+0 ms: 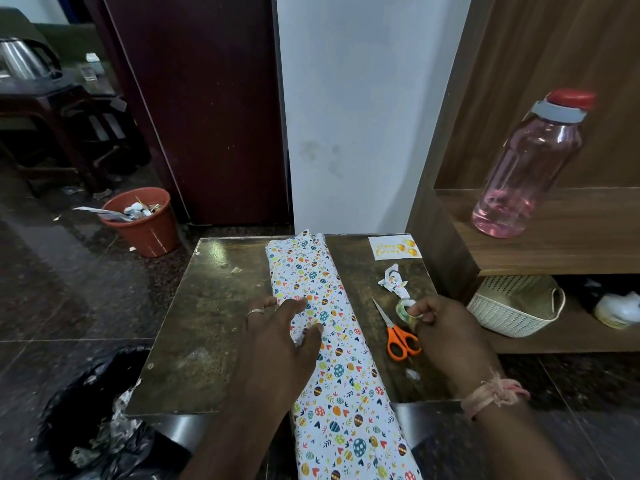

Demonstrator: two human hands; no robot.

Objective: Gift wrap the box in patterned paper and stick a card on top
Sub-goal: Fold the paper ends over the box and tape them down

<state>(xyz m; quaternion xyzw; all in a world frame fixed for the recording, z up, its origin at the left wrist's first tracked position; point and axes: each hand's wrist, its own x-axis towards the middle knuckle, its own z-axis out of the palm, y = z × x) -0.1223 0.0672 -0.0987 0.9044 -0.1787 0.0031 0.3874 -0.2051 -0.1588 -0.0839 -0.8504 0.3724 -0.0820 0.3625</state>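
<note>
Taping step: left grip [289, 329] flat on paper [332, 344], right grip [441, 322] pinching tape [408, 310] at 3 o'clock; next, probably seal seam.

I read this as a home, probably a living area: dark polished stone floor [86, 271], a waste-filled orange bin [142, 221] far beyond my left fingers [294, 306], wooden shelving [554, 237] holding a pink water bottle [530, 168] past my right fingers [420, 311].

Pink water bottle [530, 168], red cap, upright on wooden shelf [554, 251], right of table. Cream plastic basket [512, 306] on lower shelf. Terracotta-coloured bin [145, 223], holding scraps, on floor beyond table's far left corner. Black plastic bag [97, 420] on floor by table's near left corner. Steel kettle [20, 60] far left, on dark stool.
</note>
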